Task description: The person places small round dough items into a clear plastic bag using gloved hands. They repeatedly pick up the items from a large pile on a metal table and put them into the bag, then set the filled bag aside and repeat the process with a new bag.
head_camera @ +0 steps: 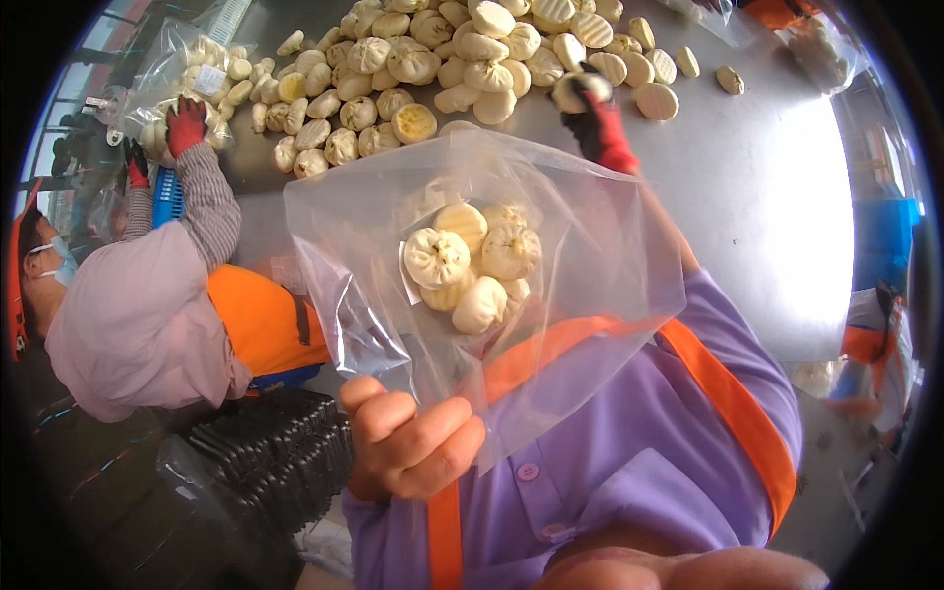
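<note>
My left hand (414, 439), bare, grips the near edge of a clear plastic bag (590, 251) held up in front of my chest. Several pale steamed buns (436, 258) lie bunched in the bag, some pleated side up, one showing its ridged flat base. Part of a white label (411, 284) shows behind them. Beyond the bag, my right hand (596, 127), in a red and black glove, has its fingers around a bun (582, 93). That bun is somewhat blurred, at the right front of a large heap of loose buns (413, 63).
A metal table (752, 184) carries the heap. On the left, a co-worker in a pink head cover (140, 317) handles a filled, labelled bag (173, 74) with gloved hands. Black stacked trays (273, 450) stand low on the left. Blue crates (881, 240) are at the far right.
</note>
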